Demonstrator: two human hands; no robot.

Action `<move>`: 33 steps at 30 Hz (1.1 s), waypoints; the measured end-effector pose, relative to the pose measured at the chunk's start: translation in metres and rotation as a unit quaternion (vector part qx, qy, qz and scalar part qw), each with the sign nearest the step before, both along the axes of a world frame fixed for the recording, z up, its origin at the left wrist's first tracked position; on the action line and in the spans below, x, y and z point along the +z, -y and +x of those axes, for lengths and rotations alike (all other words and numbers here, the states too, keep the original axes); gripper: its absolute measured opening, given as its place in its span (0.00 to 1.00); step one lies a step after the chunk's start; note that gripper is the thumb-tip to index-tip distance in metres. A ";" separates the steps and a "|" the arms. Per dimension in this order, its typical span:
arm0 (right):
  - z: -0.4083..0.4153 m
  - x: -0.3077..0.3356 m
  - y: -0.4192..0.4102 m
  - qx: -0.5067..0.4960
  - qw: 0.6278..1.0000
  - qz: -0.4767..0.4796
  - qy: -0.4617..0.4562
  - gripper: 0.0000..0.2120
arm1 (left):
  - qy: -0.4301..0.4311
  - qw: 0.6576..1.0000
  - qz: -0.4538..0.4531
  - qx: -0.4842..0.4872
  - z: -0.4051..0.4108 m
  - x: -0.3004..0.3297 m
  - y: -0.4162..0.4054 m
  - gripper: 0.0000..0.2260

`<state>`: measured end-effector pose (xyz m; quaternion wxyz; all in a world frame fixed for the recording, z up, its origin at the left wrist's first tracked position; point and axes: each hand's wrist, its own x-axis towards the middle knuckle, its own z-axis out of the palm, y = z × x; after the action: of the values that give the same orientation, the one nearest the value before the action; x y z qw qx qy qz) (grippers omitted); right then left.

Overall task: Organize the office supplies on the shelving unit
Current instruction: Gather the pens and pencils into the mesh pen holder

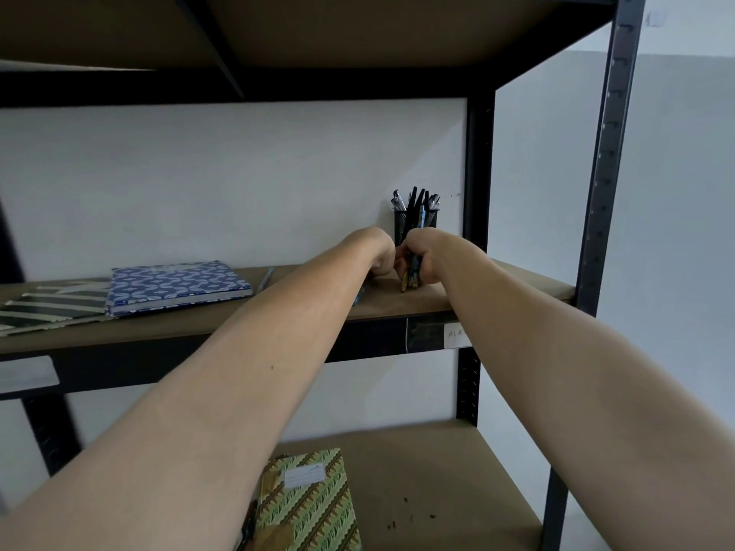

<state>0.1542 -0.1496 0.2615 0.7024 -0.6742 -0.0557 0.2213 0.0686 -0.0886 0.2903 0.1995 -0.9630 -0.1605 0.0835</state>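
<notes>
Both arms stretched out to the middle shelf (417, 302), brown board on a black metal frame (608, 153).

Right hand (419, 252): fingers curled round a small bundle of pens (411, 274), held upright, tips down on the shelf board. Pens dark with a yellowish tip on one, blue-patterned barrel on another; count unclear, mostly hidden by the fist.

Left hand (380, 254): just beside the right, touching or nearly so. Fingers turned away behind the wrist, so cannot tell spread, curled or pinching. Thin blue item under the wrist, too hidden to identify.

Black mesh pen cup (415, 224) directly behind both hands, against the white back wall, near the rear right post. Upright, packed with dark pens and markers sticking out above the rim.

Loose pen (265, 280) lying flat on the same shelf, left of the arms, next to the notebooks.

Blue notebook (179, 286): white leaf-like pattern, lying flat, overlapping a black-and-cream striped notebook (51, 308) at far left.

White label (457, 334) on the shelf's front rail, partly behind the right forearm, text cut off.

Lower shelf (437, 471): green and brown patterned notebook (308, 507) with a white name tag, flat, near the front edge, partly behind the left arm.
</notes>
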 end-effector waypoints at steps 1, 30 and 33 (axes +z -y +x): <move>0.002 -0.001 -0.001 -0.003 1.000 -0.003 0.003 0.13 | 0.010 1.000 -0.005 -0.004 0.000 -0.001 -0.001 0.17; 0.004 0.000 0.012 -0.052 0.993 0.108 0.006 0.15 | 0.456 0.593 -0.635 -0.190 0.015 0.026 -0.012 0.06; 0.007 0.000 0.014 -0.061 0.991 0.116 0.032 0.13 | 0.456 0.580 -0.646 -0.198 0.022 -0.003 -0.014 0.05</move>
<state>0.1608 -0.1640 0.2610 0.7859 -0.5971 -0.0618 0.1484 0.0906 -0.0741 0.2876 -0.5628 -0.7570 0.0607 -0.3264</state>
